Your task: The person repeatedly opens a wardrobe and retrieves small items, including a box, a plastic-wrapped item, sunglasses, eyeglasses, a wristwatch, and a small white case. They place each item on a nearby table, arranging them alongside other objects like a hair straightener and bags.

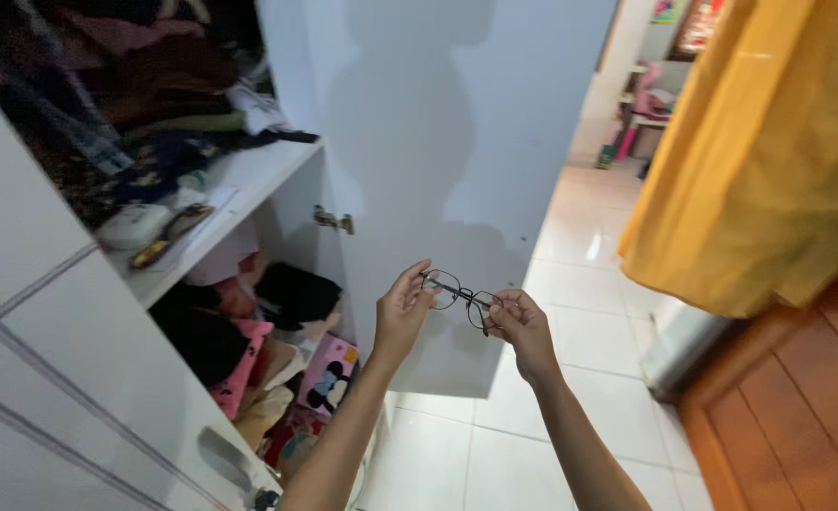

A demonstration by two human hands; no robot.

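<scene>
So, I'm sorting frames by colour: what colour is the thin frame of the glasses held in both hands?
Black: the thin metal-framed glasses show it best in the head view.

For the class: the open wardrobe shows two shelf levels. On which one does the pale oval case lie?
The upper shelf: the pale oval case lies near its front edge. The lower compartment holds only heaped clothes and a pink box.

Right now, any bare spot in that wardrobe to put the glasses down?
Both hands, left and right, hold the thin black-framed glasses. White upper shelf: bare strip at its front right corner. Behind, piled clothes; lower compartment crammed.
</scene>
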